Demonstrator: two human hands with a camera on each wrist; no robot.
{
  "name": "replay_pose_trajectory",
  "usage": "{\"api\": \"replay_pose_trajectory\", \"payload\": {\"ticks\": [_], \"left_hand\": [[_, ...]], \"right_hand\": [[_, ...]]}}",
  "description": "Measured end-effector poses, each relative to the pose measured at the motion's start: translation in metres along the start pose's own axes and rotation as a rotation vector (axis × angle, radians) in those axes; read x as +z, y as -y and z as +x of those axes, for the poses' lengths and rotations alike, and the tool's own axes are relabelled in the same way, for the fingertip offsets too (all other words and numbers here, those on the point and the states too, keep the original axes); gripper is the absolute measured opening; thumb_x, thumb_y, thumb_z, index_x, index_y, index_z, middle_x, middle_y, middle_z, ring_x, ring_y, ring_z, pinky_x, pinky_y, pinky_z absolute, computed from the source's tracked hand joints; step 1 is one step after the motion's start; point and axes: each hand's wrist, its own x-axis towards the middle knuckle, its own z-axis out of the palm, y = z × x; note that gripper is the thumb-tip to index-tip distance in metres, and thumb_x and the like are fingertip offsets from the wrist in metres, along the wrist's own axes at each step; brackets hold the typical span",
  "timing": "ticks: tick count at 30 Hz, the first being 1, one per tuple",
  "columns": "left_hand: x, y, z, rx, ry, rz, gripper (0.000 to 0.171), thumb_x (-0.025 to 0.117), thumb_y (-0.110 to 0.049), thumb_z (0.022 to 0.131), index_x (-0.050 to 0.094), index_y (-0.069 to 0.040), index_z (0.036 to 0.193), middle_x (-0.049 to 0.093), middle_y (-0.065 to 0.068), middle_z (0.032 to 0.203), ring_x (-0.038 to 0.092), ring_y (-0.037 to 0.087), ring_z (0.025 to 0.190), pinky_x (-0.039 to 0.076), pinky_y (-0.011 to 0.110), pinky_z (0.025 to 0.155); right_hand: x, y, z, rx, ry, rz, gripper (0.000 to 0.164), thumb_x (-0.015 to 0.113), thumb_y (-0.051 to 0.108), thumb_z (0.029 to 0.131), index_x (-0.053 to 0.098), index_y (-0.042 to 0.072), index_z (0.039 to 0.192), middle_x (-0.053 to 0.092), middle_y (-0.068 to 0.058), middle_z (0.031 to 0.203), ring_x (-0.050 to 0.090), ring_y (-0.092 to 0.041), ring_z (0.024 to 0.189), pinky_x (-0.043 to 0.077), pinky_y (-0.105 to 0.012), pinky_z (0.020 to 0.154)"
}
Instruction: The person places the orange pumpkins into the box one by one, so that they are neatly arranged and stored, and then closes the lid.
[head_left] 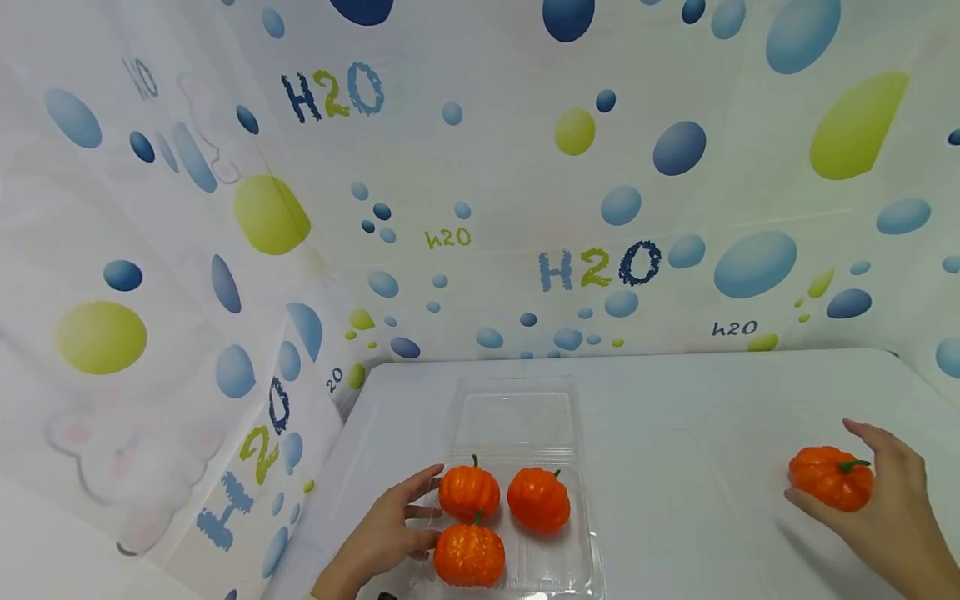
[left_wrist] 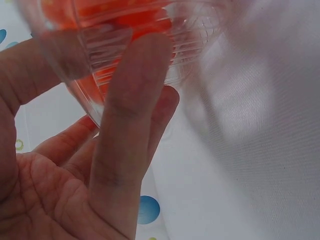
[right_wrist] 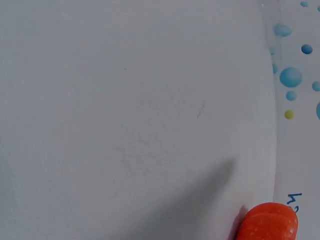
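Note:
My left hand (head_left: pixel 390 529) grips the left side of a clear plastic clamshell box (head_left: pixel 587 558), its thumb and fingers around the box wall in the left wrist view. Three small orange toy pumpkins lie inside: a ribbed one (head_left: pixel 468 492), a second (head_left: pixel 540 502) on the right, and a speckled one (head_left: pixel 469 557) nearer me. Off to the right, my right hand (head_left: pixel 896 500) holds another orange pumpkin (head_left: pixel 828 477), thumb along its near side and stem toward the palm. In the right wrist view that pumpkin (right_wrist: pixel 270 222) shows partly at the bottom edge.
The box's clear lid (head_left: pixel 517 414) lies folded back on the white table (head_left: pixel 675 467). Behind the table hangs a white curtain (head_left: pixel 495 167) with blue and green dots, which also runs down the left side.

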Motion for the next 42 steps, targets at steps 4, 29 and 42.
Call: {"api": "replay_pose_trajectory", "payload": {"ticks": [4, 29, 42], "left_hand": [[0.0, -0.001, -0.001, 0.005, 0.002, 0.002, 0.091, 0.081, 0.0, 0.078, 0.036, -0.009, 0.157, 0.04, 0.028, 0.154, 0.062, 0.039, 0.113, 0.062, 0.041, 0.068], [0.0, 0.0, -0.001, 0.013, 0.004, 0.003, 0.091, 0.08, 0.002, 0.077, 0.036, -0.008, 0.156, 0.04, 0.027, 0.153, 0.062, 0.038, 0.113, 0.062, 0.041, 0.067], [-0.002, 0.003, -0.001, -0.005, 0.006, 0.007, 0.09, 0.08, 0.0, 0.079, 0.036, -0.01, 0.157, 0.041, 0.028, 0.152, 0.062, 0.039, 0.113, 0.062, 0.041, 0.067]], "right_hand": [[-0.004, -0.005, 0.006, 0.044, 0.029, 0.007, 0.116, 0.087, 0.035, 0.08, 0.011, -0.007, 0.156, 0.004, -0.043, 0.152, 0.01, -0.06, 0.134, 0.032, -0.083, 0.088], [0.0, -0.056, 0.021, 0.163, 0.307, -0.038, 0.125, 0.087, 0.05, 0.076, 0.013, -0.027, 0.141, 0.023, -0.05, 0.127, 0.031, -0.064, 0.112, 0.043, -0.074, 0.086], [0.01, -0.054, 0.008, 0.16, 0.178, -0.065, 0.107, 0.091, 0.027, 0.075, 0.023, -0.024, 0.14, 0.023, -0.048, 0.127, 0.03, -0.062, 0.11, 0.042, -0.074, 0.089]]}}
